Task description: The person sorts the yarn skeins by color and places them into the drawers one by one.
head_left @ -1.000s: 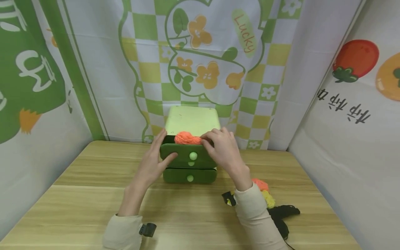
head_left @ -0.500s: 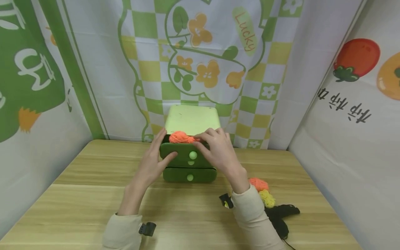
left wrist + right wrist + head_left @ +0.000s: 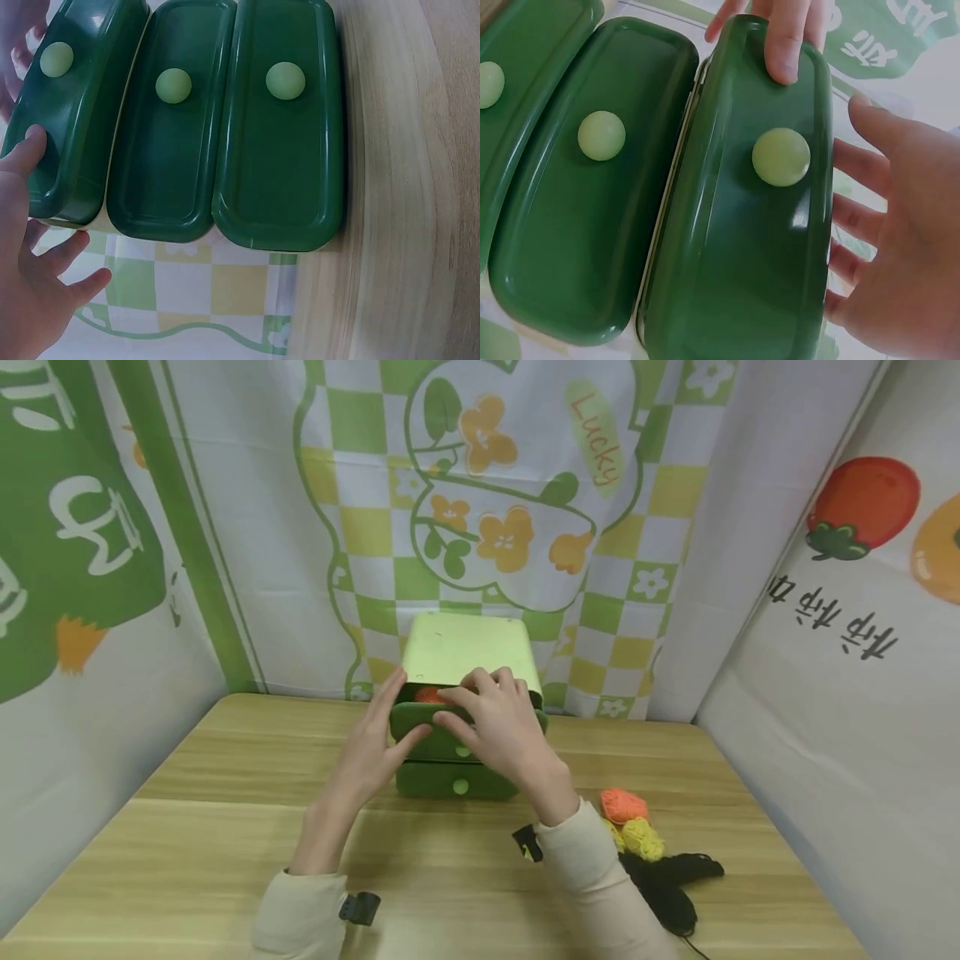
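Note:
A small chest with a pale green top (image 3: 472, 643) stands at the back of the table, its dark green top drawer (image 3: 67, 142) pulled out. Thumb in front and fingers at its side, my left hand (image 3: 369, 745) clasps the drawer's left end. Inside, a bundle of orange yarn (image 3: 429, 695) shows partly, sunk below the rim. My right hand (image 3: 501, 718) reaches over the drawer front, its fingers extending inside beside the yarn; the thumb stands apart from them in the right wrist view. The fingertips' contact with the yarn is hidden.
On the table at right lie orange yarn (image 3: 624, 806), yellow yarn (image 3: 642, 839) and black yarn (image 3: 671, 889), beside my right sleeve (image 3: 596, 868). Two lower drawers (image 3: 277, 165) look closed. A checked cloth (image 3: 360, 531) hangs behind the chest.
The orange yarn has shifted left and sunk deeper into the drawer. My right hand has moved left along the drawer front. My left hand keeps its hold at the left end.

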`<state>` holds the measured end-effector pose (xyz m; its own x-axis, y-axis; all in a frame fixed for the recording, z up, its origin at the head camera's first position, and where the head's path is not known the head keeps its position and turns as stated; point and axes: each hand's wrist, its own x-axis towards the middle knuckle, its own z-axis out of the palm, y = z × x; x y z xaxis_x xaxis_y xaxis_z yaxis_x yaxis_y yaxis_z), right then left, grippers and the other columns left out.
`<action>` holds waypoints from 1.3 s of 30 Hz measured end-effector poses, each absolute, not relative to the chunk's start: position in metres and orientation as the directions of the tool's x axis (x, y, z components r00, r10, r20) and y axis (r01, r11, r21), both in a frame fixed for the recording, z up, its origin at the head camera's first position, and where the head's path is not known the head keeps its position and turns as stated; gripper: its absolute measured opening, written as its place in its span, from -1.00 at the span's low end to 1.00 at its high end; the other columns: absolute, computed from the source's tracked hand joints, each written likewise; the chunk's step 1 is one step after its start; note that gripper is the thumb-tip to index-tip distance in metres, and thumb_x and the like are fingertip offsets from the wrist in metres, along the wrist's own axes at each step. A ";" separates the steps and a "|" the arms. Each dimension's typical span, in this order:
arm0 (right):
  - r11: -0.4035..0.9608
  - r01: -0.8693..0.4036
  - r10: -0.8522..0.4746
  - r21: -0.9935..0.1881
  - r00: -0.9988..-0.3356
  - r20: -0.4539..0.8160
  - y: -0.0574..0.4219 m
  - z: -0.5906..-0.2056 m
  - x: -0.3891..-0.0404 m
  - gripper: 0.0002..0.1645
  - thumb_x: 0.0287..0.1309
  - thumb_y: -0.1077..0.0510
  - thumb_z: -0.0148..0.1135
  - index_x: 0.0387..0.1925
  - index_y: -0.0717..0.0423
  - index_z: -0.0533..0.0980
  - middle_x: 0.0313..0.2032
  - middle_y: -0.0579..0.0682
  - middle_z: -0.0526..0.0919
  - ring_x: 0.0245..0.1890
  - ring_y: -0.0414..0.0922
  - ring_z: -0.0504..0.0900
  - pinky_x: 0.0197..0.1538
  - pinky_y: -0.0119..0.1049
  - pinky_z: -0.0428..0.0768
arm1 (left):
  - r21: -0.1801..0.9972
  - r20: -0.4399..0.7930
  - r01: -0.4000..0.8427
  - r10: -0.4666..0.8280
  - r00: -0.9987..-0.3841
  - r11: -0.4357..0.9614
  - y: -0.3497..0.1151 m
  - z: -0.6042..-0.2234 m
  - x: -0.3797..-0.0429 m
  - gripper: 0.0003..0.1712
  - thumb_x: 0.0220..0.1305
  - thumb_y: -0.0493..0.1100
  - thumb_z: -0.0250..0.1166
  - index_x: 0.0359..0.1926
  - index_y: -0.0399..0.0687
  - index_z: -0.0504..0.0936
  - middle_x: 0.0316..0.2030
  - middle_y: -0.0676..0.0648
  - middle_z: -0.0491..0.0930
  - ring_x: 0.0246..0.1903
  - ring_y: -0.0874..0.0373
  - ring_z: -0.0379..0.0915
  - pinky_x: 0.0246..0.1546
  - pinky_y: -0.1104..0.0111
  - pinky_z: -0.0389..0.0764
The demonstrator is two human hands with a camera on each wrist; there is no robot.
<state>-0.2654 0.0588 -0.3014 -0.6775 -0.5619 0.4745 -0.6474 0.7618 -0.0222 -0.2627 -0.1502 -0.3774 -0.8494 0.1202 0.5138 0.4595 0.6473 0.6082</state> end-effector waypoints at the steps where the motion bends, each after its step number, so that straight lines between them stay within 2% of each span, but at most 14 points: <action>1: 0.764 -0.645 -0.552 -0.026 -0.674 0.491 0.061 -0.302 -0.265 -0.50 0.37 -0.29 0.04 0.19 -0.22 0.58 0.04 -0.07 0.54 -0.03 0.00 0.39 -0.03 -0.12 0.44 | 0.609 0.512 0.459 0.121 -0.850 0.647 -0.149 -0.377 -0.263 -0.01 0.36 0.23 0.21 0.59 0.21 -0.14 0.60 0.06 -0.16 0.53 -0.17 -0.08 0.43 -0.27 0.20; 8: 0.731 -0.675 -0.482 -0.101 -0.616 0.623 0.081 -0.307 -0.264 -0.59 0.31 -0.13 0.24 0.09 -0.08 0.63 -0.05 -0.03 0.57 -0.10 0.01 0.40 -0.05 -0.10 0.43 | 0.645 0.480 0.435 0.110 -0.871 0.629 -0.147 -0.375 -0.263 0.01 0.34 0.27 0.21 0.59 0.29 -0.17 0.60 0.07 -0.17 0.54 -0.18 -0.12 0.44 -0.29 0.14; 14: 0.706 -0.692 -0.422 -0.150 -0.581 0.695 0.099 -0.312 -0.262 -0.64 0.29 -0.02 0.29 0.06 0.00 0.64 -0.10 0.00 0.58 -0.11 0.03 0.42 -0.02 -0.05 0.46 | 0.659 0.468 0.425 0.103 -0.878 0.621 -0.148 -0.374 -0.262 0.01 0.34 0.27 0.21 0.59 0.28 -0.18 0.59 0.14 -0.21 0.55 -0.16 -0.14 0.47 -0.26 0.11; 24: 0.735 -0.635 -0.350 -0.239 -0.657 0.668 0.126 -0.320 -0.265 -0.63 0.31 0.03 0.29 0.10 0.03 0.63 -0.13 0.05 0.60 -0.13 0.03 0.39 -0.02 -0.09 0.44 | 0.655 0.468 0.423 0.103 -0.878 0.626 -0.151 -0.374 -0.262 0.01 0.35 0.29 0.19 0.59 0.27 -0.18 0.59 0.14 -0.21 0.55 -0.16 -0.15 0.48 -0.26 0.10; 31: 0.760 -0.603 -0.318 -0.242 -0.671 0.670 0.143 -0.327 -0.268 -0.63 0.27 0.04 0.33 0.07 0.06 0.64 -0.12 0.05 0.62 -0.15 0.03 0.42 -0.09 -0.13 0.43 | 0.653 0.465 0.416 0.099 -0.880 0.633 -0.150 -0.377 -0.264 0.00 0.34 0.30 0.18 0.59 0.31 -0.18 0.59 0.14 -0.21 0.55 -0.14 -0.15 0.48 -0.26 0.10; 39: 0.756 -0.585 -0.289 -0.293 -0.701 0.652 0.162 -0.330 -0.272 -0.59 0.24 0.03 0.35 0.06 0.11 0.63 -0.11 0.12 0.65 -0.10 0.10 0.45 -0.01 -0.03 0.46 | 0.658 0.453 0.407 0.099 -0.886 0.633 -0.148 -0.377 -0.264 0.00 0.35 0.31 0.18 0.59 0.32 -0.19 0.60 0.13 -0.22 0.55 -0.14 -0.17 0.48 -0.27 0.07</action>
<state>-0.2716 0.1622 -0.3300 -0.7006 -0.2892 0.6523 -0.5852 0.7559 -0.2934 -0.2636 -0.1483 -0.3771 -0.8861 0.0993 0.4528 0.4073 0.6331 0.6583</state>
